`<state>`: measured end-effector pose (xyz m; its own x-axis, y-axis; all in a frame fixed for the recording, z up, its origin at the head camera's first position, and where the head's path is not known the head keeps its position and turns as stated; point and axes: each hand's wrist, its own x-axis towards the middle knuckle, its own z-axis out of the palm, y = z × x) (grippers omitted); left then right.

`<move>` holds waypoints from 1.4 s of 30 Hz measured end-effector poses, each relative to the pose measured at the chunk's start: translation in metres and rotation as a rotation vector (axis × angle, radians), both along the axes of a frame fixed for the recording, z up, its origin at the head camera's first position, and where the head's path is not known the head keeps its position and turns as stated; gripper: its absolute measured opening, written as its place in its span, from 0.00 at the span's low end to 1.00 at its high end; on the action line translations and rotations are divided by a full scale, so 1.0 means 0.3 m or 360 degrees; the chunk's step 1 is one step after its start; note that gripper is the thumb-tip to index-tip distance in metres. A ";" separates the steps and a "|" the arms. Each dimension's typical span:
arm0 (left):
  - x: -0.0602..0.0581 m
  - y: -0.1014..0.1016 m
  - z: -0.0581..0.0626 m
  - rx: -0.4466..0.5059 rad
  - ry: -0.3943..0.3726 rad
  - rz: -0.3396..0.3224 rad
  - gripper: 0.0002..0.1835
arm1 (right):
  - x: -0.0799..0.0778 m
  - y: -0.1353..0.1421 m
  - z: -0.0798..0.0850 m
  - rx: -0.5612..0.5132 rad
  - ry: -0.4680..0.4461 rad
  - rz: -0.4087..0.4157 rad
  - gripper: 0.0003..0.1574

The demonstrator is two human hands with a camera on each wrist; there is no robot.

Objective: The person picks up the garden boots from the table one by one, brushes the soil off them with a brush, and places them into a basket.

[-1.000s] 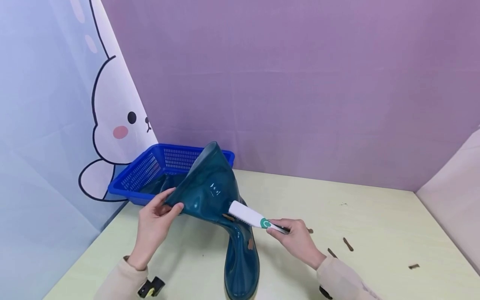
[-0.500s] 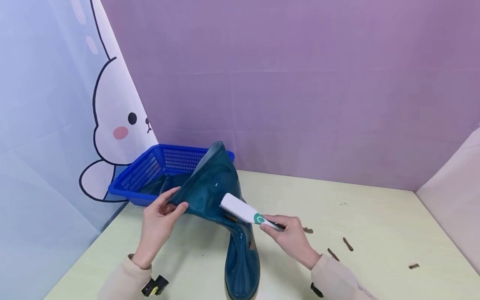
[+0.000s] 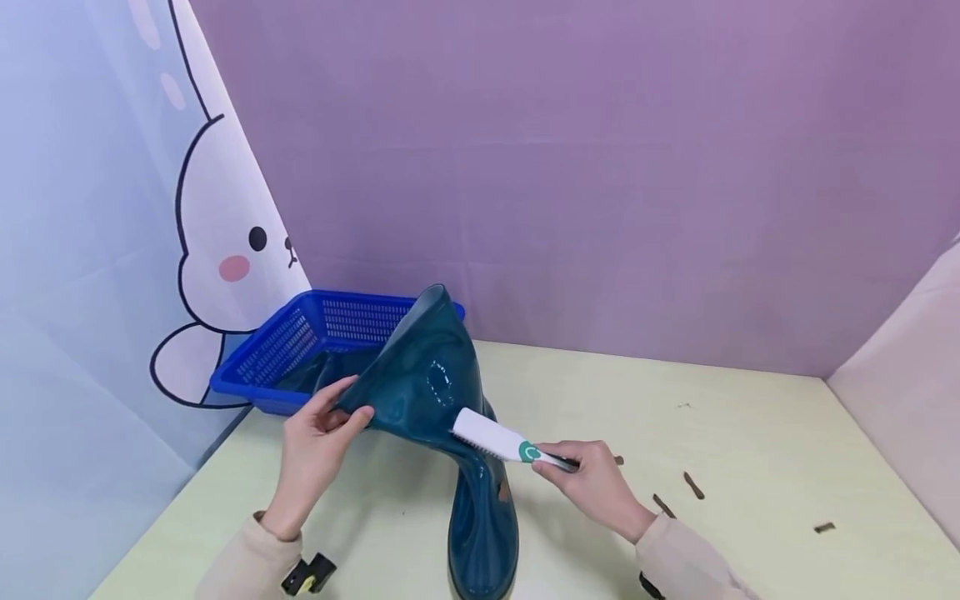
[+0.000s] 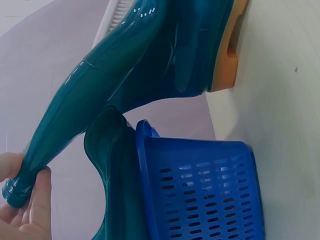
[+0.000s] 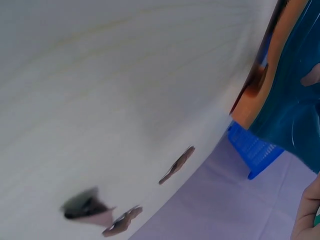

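A teal rubber boot [image 3: 480, 533] stands on the table, toe toward me, its tan sole [image 4: 227, 67] showing in the left wrist view. My left hand [image 3: 313, 454] pinches the rim of its shaft between thumb and fingers and pulls it left, so the shaft leans and creases. In my right hand [image 3: 596, 483] is a white-backed brush [image 3: 491, 435] with a green mark, gripped by the handle. Its bristles face the boot at the fold near the ankle. A brown patch [image 3: 503, 490] marks the boot below the brush head.
Behind the boot, a blue plastic basket [image 3: 262, 390] at back left holds another teal boot [image 4: 117, 175]. Several brown scraps lie on the right of the table, among them a thin strip [image 3: 693, 485] and a short piece [image 3: 824, 527]. A purple curtain [image 3: 600, 183] hangs behind.
The brush moved up and left over the boot, then back down and right. A brown patch seen beside its head earlier no longer shows. The left hand shifted slightly right with the rim.
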<state>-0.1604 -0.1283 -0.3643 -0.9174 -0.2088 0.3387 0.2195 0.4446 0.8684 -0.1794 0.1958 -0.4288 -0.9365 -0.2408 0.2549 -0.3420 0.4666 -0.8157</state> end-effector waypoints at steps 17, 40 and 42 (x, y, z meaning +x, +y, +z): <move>0.001 -0.005 0.020 0.0019 -0.0022 0.0004 0.23 | -0.001 0.104 -0.028 0.0158 0.0080 -0.0215 0.11; 0.003 -0.002 0.014 0.0034 -0.0011 -0.0015 0.22 | 0.000 0.068 -0.023 0.0077 0.0090 -0.0052 0.14; 0.003 0.000 0.014 0.0034 -0.0013 -0.0021 0.23 | -0.001 0.074 -0.025 0.0083 0.0080 -0.0065 0.13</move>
